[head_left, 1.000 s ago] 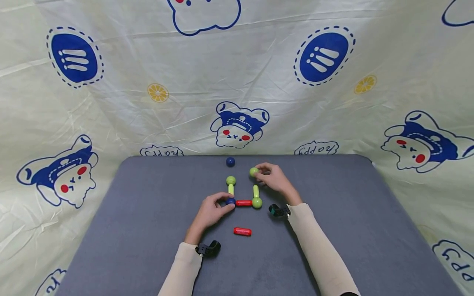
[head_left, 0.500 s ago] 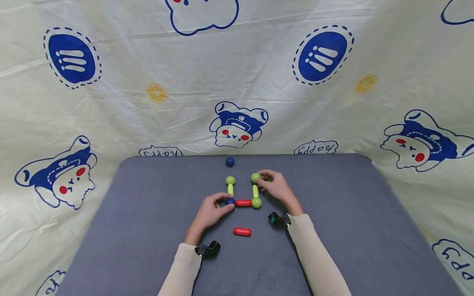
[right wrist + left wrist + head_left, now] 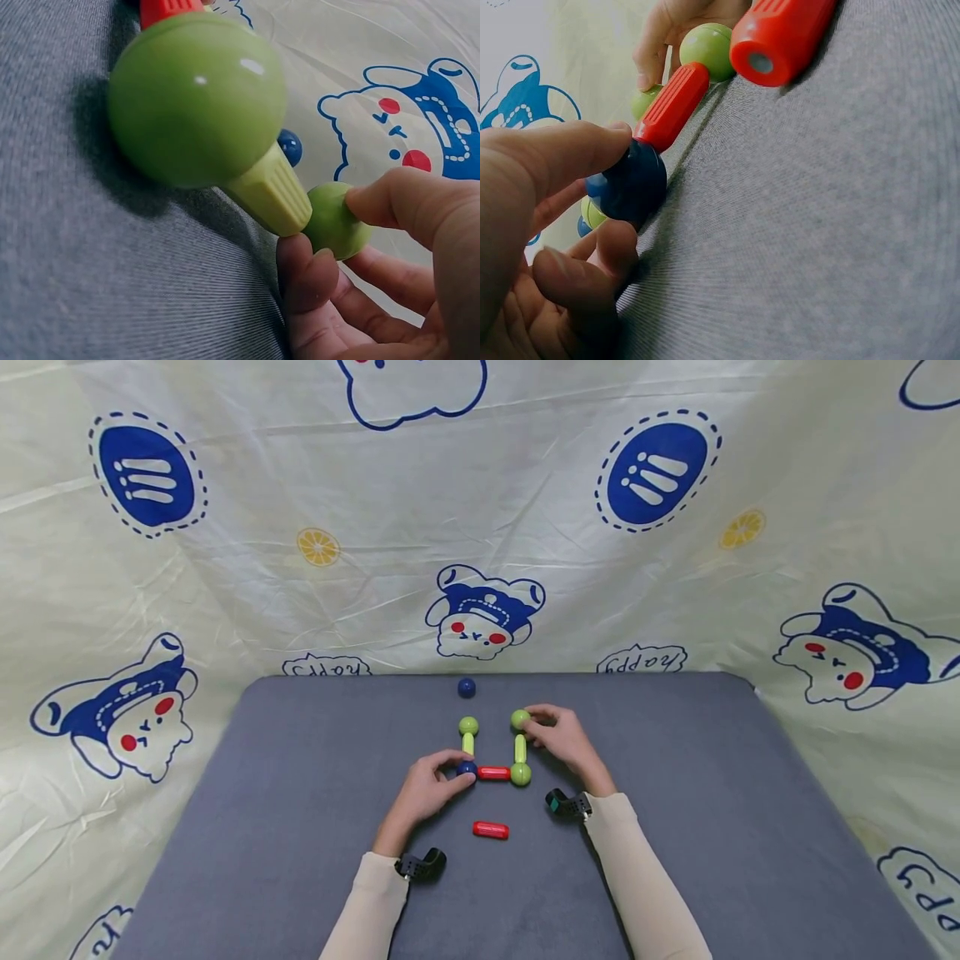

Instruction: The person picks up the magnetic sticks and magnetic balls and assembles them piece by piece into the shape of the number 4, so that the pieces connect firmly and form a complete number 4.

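My left hand [image 3: 427,789] pinches a dark blue ball [image 3: 467,768] between thumb and fingers. From that ball a red rod [image 3: 493,773] runs right to a green ball [image 3: 521,774], and a yellow-green rod [image 3: 468,743] runs back to another green ball [image 3: 468,726]. A second yellow-green rod [image 3: 520,749] extends back from the right corner. At its far end my right hand [image 3: 558,735] pinches a third green ball [image 3: 520,719]. In the right wrist view, this held ball [image 3: 337,221] sits right at the tip of the ribbed rod [image 3: 274,191].
A loose red rod [image 3: 491,831] lies in front of the joined pieces; the left wrist view shows a grey disc [image 3: 760,62] in its end. One loose blue ball [image 3: 467,687] rests near the table's back edge. Behind the grey table [image 3: 322,760] hangs a printed curtain [image 3: 382,593].
My right hand has brought its green ball forward and slightly right, to the far end of the right yellow-green rod. My left hand stays on the blue ball.
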A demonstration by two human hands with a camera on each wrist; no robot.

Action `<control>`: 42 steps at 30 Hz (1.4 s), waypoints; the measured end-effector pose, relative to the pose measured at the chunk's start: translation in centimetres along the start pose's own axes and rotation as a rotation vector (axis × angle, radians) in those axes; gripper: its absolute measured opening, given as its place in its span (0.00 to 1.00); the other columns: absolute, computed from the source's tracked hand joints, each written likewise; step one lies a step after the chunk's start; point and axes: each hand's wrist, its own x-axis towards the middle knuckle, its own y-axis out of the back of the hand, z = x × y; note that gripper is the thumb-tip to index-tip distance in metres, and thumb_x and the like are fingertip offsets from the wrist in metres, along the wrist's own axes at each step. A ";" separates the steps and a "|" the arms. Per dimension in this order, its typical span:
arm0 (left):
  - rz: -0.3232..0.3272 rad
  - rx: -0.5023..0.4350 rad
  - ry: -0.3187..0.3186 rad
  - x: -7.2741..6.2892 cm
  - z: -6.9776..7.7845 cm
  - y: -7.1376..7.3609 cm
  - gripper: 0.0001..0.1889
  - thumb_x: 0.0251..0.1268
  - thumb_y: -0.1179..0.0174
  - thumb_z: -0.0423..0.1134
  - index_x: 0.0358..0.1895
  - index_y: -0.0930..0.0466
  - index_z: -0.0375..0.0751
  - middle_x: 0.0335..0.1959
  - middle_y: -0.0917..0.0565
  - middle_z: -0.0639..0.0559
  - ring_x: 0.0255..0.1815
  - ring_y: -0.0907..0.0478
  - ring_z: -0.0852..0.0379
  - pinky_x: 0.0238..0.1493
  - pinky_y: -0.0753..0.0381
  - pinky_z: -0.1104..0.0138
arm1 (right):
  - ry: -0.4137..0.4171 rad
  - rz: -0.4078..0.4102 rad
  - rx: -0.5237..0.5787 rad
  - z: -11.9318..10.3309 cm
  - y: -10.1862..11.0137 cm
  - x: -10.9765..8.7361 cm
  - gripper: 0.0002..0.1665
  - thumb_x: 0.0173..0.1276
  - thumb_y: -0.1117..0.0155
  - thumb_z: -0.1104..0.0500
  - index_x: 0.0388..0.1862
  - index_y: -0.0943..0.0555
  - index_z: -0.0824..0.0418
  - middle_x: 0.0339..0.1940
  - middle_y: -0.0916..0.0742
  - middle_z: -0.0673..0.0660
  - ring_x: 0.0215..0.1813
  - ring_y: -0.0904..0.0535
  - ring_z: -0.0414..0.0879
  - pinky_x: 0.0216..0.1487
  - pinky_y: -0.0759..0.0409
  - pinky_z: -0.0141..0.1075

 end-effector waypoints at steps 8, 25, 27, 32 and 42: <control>0.003 0.005 -0.002 0.1 0.0 0.0 0.14 0.67 0.30 0.43 0.54 0.13 0.49 0.47 0.14 0.49 0.18 0.32 0.63 0.22 0.32 0.70 | -0.014 -0.027 0.041 0.0 0.1 0.0 0.22 0.74 0.33 0.57 0.62 0.18 0.68 0.48 0.13 0.64 0.40 0.17 0.43 0.40 0.17 0.34; 0.014 0.007 -0.013 0.0 -0.1 0.0 0.14 0.67 0.29 0.43 0.54 0.13 0.50 0.47 0.13 0.50 0.19 0.32 0.63 0.22 0.32 0.71 | -0.071 -0.058 0.100 0.3 0.3 -0.4 0.25 0.73 0.32 0.59 0.63 0.20 0.70 0.55 0.14 0.67 0.42 0.17 0.44 0.44 0.16 0.35; 0.012 0.003 -0.012 0.1 -0.1 0.0 0.14 0.67 0.30 0.44 0.54 0.13 0.50 0.47 0.14 0.49 0.19 0.32 0.63 0.22 0.32 0.71 | -0.073 -0.060 0.096 0.3 0.4 -0.4 0.25 0.73 0.33 0.58 0.64 0.20 0.70 0.56 0.14 0.67 0.43 0.17 0.45 0.45 0.15 0.37; 0.009 0.001 -0.006 0.0 -0.3 -0.1 0.14 0.67 0.30 0.44 0.54 0.13 0.50 0.47 0.14 0.49 0.19 0.32 0.63 0.22 0.32 0.70 | -0.053 -0.064 0.077 0.5 0.3 -0.3 0.25 0.73 0.33 0.57 0.64 0.20 0.69 0.52 0.13 0.66 0.42 0.17 0.46 0.42 0.16 0.36; 0.011 -0.004 -0.012 0.2 -0.4 0.0 0.14 0.66 0.29 0.44 0.53 0.13 0.50 0.45 0.14 0.50 0.18 0.32 0.64 0.21 0.32 0.71 | -0.001 -0.050 0.041 0.6 -0.1 0.0 0.23 0.73 0.31 0.53 0.61 0.17 0.64 0.47 0.13 0.64 0.35 0.19 0.46 0.32 0.19 0.35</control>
